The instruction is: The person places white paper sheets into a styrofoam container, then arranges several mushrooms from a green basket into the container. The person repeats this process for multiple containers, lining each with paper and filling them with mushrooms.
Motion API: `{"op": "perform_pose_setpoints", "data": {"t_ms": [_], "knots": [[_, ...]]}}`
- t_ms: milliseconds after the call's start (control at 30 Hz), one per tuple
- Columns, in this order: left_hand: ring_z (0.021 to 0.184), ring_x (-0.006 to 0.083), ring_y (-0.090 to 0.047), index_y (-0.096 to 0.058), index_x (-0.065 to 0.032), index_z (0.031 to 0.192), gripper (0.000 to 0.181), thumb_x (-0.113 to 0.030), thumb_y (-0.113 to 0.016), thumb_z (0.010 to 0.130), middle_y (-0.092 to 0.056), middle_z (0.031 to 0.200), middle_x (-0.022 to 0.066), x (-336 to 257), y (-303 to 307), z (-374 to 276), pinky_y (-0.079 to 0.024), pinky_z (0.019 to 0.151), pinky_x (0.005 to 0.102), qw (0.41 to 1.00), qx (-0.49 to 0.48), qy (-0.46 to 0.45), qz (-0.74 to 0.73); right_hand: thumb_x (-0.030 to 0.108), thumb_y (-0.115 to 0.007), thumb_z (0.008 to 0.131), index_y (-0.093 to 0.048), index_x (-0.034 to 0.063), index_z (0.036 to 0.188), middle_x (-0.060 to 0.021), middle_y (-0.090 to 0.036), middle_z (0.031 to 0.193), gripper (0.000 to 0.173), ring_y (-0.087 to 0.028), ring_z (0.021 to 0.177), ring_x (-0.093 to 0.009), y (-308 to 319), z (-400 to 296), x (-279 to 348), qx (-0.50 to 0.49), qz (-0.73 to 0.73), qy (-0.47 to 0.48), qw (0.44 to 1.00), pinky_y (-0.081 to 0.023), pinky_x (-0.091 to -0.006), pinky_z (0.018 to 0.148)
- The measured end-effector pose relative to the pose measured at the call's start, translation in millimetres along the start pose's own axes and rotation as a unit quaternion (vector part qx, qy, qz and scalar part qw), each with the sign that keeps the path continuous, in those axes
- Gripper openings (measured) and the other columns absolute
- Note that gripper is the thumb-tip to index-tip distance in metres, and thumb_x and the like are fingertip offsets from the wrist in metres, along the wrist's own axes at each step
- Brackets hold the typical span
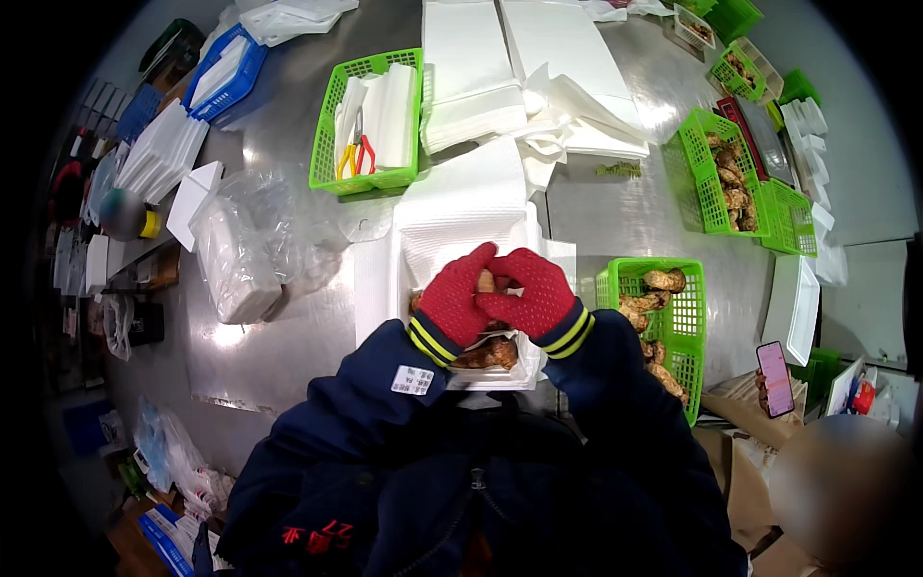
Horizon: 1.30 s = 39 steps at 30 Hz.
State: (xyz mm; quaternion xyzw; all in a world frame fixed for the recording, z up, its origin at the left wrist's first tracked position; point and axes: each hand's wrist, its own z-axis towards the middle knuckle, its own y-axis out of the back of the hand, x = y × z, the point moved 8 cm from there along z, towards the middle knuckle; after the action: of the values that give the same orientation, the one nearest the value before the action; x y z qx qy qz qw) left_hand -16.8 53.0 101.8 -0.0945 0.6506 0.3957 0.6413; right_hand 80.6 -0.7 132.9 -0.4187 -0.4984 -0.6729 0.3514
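My left hand [453, 299] and my right hand [532, 294], both in red dotted gloves, meet over a white foam box [397, 270]. A pale brown mushroom [485, 280] shows between them, gripped by the fingers of both and largely covered. Inside the box, a dark brown mushroom [494, 353] lies on white lining at the near end. Another bit of mushroom peeks out left of my left glove. White padded paper [469, 177] runs out over the box's far side. To the right stands a green plastic basket [681, 339] holding several mushrooms [665, 280].
Beyond the box are a green basket [315, 162] with paper and red-and-yellow-handled scissors [357, 151], and stacked white sheets [469, 43]. Bagged white material [238, 267] lies left. More mushrooms fill a basket [703, 173] at far right. A person's hand holds a phone [775, 379] at lower right.
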Motion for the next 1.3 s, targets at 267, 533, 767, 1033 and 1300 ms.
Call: {"op": "perform_pose_setpoints", "data": {"t_ms": [267, 533, 767, 1033, 1300], "knots": [[0.081, 0.015, -0.059, -0.055, -0.0025, 0.096, 0.032, -0.016, -0.074, 0.074, -0.06, 0.089, 0.006, 116.2, 0.2, 0.1, -0.049, 0.074, 0.0271, 0.909, 0.026, 0.251, -0.333, 0.013, -0.067, 0.068, -0.051, 0.0104, 0.117, -0.0117, -0.056, 0.107, 0.052, -0.051, 0.103, -0.032, -38.8, 14.9, -37.9, 0.118, -0.227, 0.031, 0.966, -0.043, -0.0419, 0.087], [0.09, 0.0231, -0.058, -0.054, -0.0037, 0.113, 0.035, -0.013, -0.064, 0.081, -0.06, 0.101, 0.0128, 117.0, 13.3, -7.8, -0.048, 0.077, 0.0316, 0.991, 0.031, 0.085, 0.093, 0.015, -0.054, 0.075, -0.061, 0.0114, 0.091, -0.0057, -0.06, 0.09, 0.017, -0.051, 0.103, -0.026, -72.6, -3.6, -89.1, 0.221, -0.518, 0.077, 0.823, -0.023, -0.056, 0.101], [0.081, 0.034, -0.057, -0.052, -0.0052, 0.093, 0.018, -0.016, -0.055, 0.08, -0.056, 0.087, 0.0124, 85.2, -19.7, -19.4, -0.046, 0.068, 0.0434, 0.94, 0.193, -0.061, 0.273, 0.017, -0.053, 0.075, -0.06, 0.0127, 0.099, -0.007, -0.059, 0.095, 0.026, -0.054, 0.096, -0.026, -78.4, -5.4, -101.7, 0.265, -0.557, 0.011, 0.787, -0.028, -0.0516, 0.099], [0.107, 0.0381, -0.048, -0.048, 0.0003, 0.118, 0.047, -0.02, -0.061, 0.078, -0.049, 0.121, 0.0221, 63.0, -15.3, -18.4, -0.04, 0.09, 0.0443, 0.95, 0.131, -0.061, 0.277, 0.0, -0.052, 0.076, -0.06, 0.0045, 0.105, -0.0139, -0.063, 0.098, 0.03, -0.059, 0.091, -0.031, 15.1, 7.9, -46.6, -0.008, -0.283, 0.039, 0.958, -0.049, -0.0374, 0.079], [0.118, 0.0401, -0.041, -0.045, 0.0001, 0.122, 0.057, -0.024, -0.064, 0.074, -0.044, 0.127, 0.0231, 63.4, -49.2, -21.1, -0.031, 0.1, 0.0487, 0.939, 0.213, -0.083, 0.259, 0.004, -0.058, 0.075, -0.058, 0.0067, 0.107, -0.015, -0.06, 0.098, 0.033, -0.06, 0.088, -0.032, 4.3, -69.7, -63.5, -0.093, -0.127, -0.016, 0.987, -0.049, -0.0374, 0.077]]}}
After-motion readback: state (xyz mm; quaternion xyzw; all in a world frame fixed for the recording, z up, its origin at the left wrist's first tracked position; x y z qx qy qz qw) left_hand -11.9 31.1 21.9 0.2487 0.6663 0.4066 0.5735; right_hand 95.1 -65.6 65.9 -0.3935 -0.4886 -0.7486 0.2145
